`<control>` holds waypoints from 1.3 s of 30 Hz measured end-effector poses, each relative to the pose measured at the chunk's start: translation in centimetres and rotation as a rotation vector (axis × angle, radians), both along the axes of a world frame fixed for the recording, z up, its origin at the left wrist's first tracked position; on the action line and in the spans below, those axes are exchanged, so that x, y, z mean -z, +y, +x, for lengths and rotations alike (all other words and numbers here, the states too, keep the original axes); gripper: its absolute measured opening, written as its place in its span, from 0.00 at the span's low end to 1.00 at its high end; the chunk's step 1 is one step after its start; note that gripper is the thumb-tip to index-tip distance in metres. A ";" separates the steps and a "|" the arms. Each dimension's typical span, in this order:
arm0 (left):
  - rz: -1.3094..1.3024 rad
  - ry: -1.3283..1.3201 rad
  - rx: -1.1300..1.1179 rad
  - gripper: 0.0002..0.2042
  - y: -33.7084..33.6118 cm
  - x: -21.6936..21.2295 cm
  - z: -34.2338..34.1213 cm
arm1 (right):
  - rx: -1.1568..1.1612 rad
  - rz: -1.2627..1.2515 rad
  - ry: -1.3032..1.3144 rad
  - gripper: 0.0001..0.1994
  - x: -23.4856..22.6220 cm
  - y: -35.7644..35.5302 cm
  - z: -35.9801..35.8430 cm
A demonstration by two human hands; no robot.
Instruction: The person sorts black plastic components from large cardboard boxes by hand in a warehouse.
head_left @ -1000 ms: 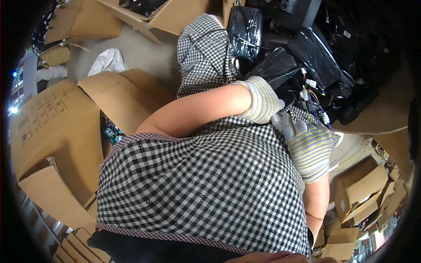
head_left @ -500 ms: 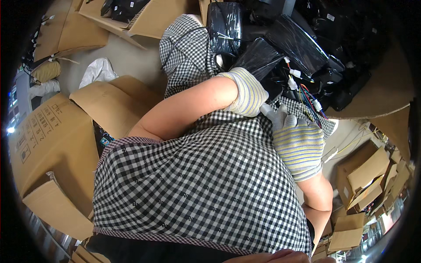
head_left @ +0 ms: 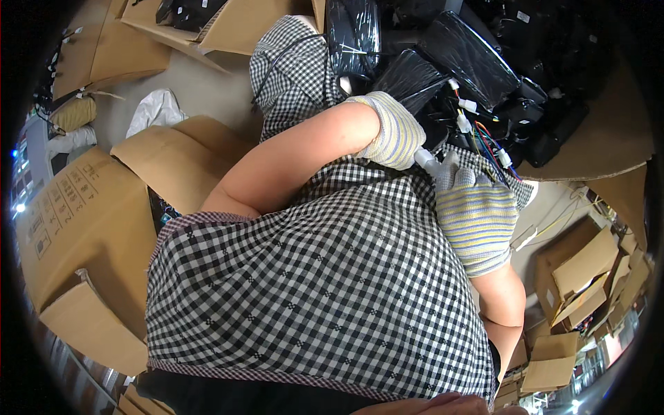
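Observation:
My left hand (head_left: pixel 395 133), in a grey knit glove with yellow and blue stripes, is bent over my lap beside the black plastic-wrapped parts (head_left: pixel 408 79). Its fingers are hidden behind the back of the glove. My right hand (head_left: pixel 477 220) wears a matching glove, its fingers curled together and its thumb side reaching up against my left hand. Whatever lies between the fingers is out of sight. Just beyond the right hand is a bundle of coloured wires (head_left: pixel 488 142) with white plug connectors (head_left: pixel 463 123). A black-and-white checked apron (head_left: pixel 318 277) covers my lap.
A large heap of black plastic-wrapped parts (head_left: pixel 470 59) fills the far right, next to a curved cardboard edge (head_left: pixel 602 166). Cardboard boxes stand at left (head_left: pixel 90 228), far left (head_left: pixel 242 28) and lower right (head_left: pixel 581 270). A white bag (head_left: pixel 155 111) lies on the floor.
Both hands have shifted slightly, the right one a little up and to the right. The heap and the wires appear a bit higher in view; the hands remain close together.

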State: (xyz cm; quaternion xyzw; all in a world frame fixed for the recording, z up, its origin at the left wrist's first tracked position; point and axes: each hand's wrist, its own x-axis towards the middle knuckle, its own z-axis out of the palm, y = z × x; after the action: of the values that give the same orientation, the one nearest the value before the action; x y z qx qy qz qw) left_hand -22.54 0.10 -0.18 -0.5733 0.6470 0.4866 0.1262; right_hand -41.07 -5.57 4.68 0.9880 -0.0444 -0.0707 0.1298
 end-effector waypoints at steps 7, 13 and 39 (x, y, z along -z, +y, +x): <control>-0.011 -0.052 0.014 0.14 -0.2 -1.0 -0.6 | 0.061 -0.024 0.040 0.08 0.3 0.6 0.1; -0.025 -0.118 0.011 0.16 0.3 -0.8 -0.8 | 0.058 0.100 0.001 0.08 1.4 0.4 0.8; -1.752 0.858 -0.925 0.13 13.5 -13.3 10.3 | 0.526 0.763 -0.091 0.13 11.5 -6.5 3.5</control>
State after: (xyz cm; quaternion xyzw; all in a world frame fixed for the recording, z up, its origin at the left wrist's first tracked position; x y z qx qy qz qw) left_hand -12.21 13.65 13.08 -0.4348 0.4813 0.0152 -0.7610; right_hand -37.59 -12.09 -6.81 0.9225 -0.2698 -0.0689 -0.2672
